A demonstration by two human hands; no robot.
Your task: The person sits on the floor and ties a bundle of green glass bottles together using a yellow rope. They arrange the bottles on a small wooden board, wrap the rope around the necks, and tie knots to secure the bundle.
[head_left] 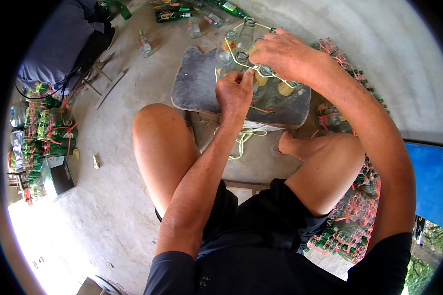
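Several clear glass bottles [246,35] stand upright in a tight group on a dark, worn board [194,83] in front of me. A pale yellow string [266,26] runs around their necks. My left hand [235,92] is at the near side of the group, thumb and forefinger pinched on the string. Over the bottle tops at the right reaches my right hand [288,56], its fingers curled down among the necks. What those fingers grip is hidden behind the hand. More loose string [243,140] hangs below the board's near edge, between my legs.
Green and clear bottles [174,14] lie on the floor beyond the board. One clear bottle [145,45] stands apart. Bundled bottles with red ties are stacked at left [49,125] and right [352,216]. A person in dark clothes [59,42] sits at the upper left.
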